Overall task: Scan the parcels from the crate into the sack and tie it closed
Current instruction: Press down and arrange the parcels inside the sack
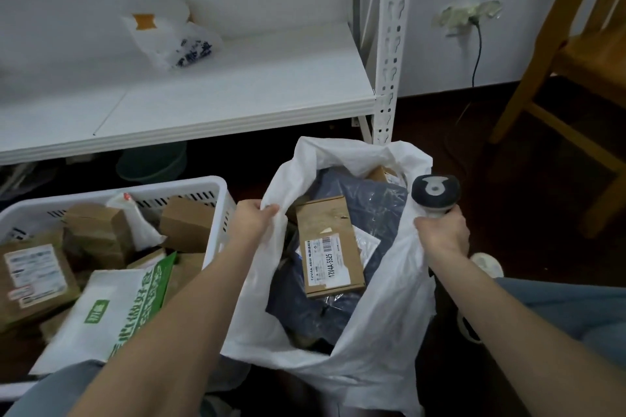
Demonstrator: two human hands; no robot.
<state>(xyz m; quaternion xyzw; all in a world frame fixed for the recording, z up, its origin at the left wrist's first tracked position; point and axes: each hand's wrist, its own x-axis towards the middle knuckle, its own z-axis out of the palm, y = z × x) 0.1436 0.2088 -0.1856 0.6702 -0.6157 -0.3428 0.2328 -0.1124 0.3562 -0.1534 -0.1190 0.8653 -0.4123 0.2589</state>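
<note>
Left hand [252,220] and right hand [442,234] pinch opposite rims of the white plastic sack [372,332]; the right hand also grips a grey handheld scanner [435,195].

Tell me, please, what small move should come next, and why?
Probably the left hand should release the rim of the white sack and reach into the crate for another parcel: several cardboard boxes lie there, while the right hand holds the barcode scanner and the sack's other side.

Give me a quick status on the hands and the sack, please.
Left hand grips sack rim; right hand grips opposite rim plus scanner. Sack open, untied. Crate holds parcels.
</note>
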